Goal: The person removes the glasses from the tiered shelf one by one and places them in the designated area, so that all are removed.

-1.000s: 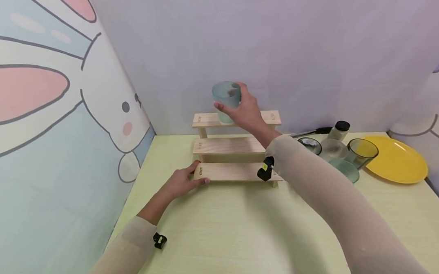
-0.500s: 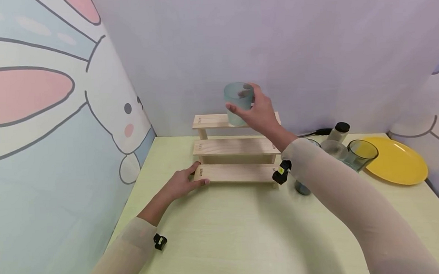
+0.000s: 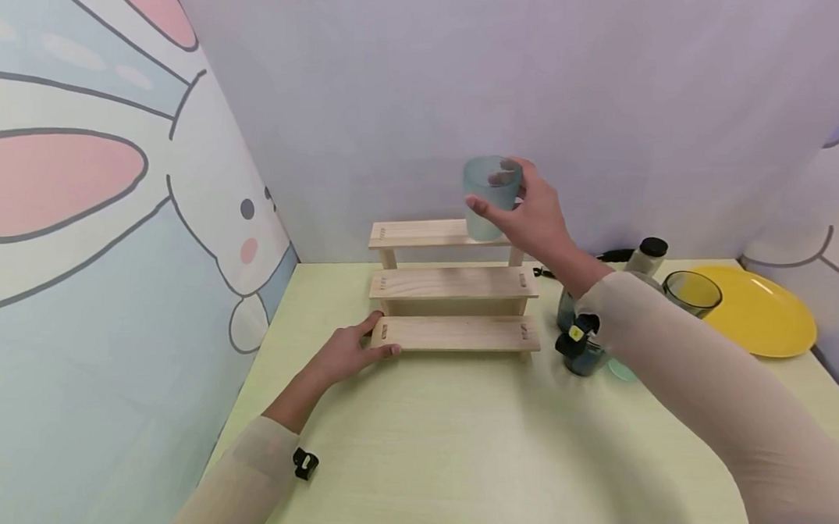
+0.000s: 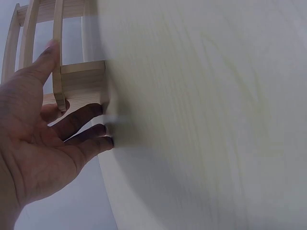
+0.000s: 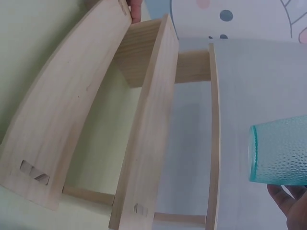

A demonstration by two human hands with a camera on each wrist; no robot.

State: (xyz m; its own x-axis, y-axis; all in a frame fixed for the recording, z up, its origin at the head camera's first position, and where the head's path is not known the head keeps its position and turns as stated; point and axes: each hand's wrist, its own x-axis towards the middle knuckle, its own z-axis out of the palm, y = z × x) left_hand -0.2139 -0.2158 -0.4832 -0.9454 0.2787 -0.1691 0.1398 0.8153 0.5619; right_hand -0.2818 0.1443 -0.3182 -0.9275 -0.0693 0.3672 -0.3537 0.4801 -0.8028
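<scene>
A translucent teal tumbler point(image 3: 483, 224) is upright in my right hand point(image 3: 543, 224), thumb on its near side and fingers round the far side. In the right wrist view the tumbler point(image 5: 283, 153) is apart from the rack, above its top shelf. Below it stands a three-tier wooden rack point(image 3: 458, 332) against the back wall. My left hand point(image 3: 342, 351) grips the left end of the lowest shelf. In the left wrist view, that hand's point(image 4: 36, 148) thumb lies on the board, a finger curls beneath, and other fingers reach down to the table.
At the right stand a black-capped jar point(image 3: 646, 258), a dark-rimmed glass point(image 3: 695, 290) and a yellow plate point(image 3: 766, 317). A black handle point(image 3: 612, 256) lies behind them. Another dark glass point(image 3: 582, 362) and a green rim point(image 3: 623, 370) are partly hidden by my right forearm.
My right hand has moved the tumbler rightward, from above the middle of the top shelf to above its right part. The left hand keeps its grip on the rack.
</scene>
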